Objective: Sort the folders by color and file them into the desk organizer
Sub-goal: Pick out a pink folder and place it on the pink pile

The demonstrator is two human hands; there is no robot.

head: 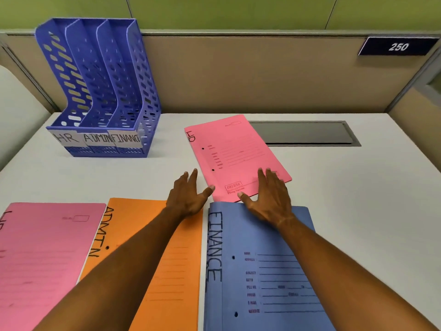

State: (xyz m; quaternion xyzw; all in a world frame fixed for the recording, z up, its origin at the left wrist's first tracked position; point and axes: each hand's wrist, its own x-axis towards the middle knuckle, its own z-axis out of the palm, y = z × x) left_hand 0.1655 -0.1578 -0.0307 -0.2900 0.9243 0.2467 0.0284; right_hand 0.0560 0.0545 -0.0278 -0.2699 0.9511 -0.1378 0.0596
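Note:
A blue three-slot desk organizer stands at the back left, with slots labelled HR, ADMIN and FINANCE that look empty. A pink HR folder lies flat mid-table. In the foreground lie another pink folder, an orange ADMIN folder and a blue FINANCE folder. My left hand is spread just left of the mid-table pink folder's near corner, thumb touching its edge. My right hand rests with spread fingers on that folder's near right part. Neither hand grips anything.
A grey cable hatch is set into the white desk behind the pink folder. A beige partition rises at the back with a dark plate reading 250. Bare desk lies to the right.

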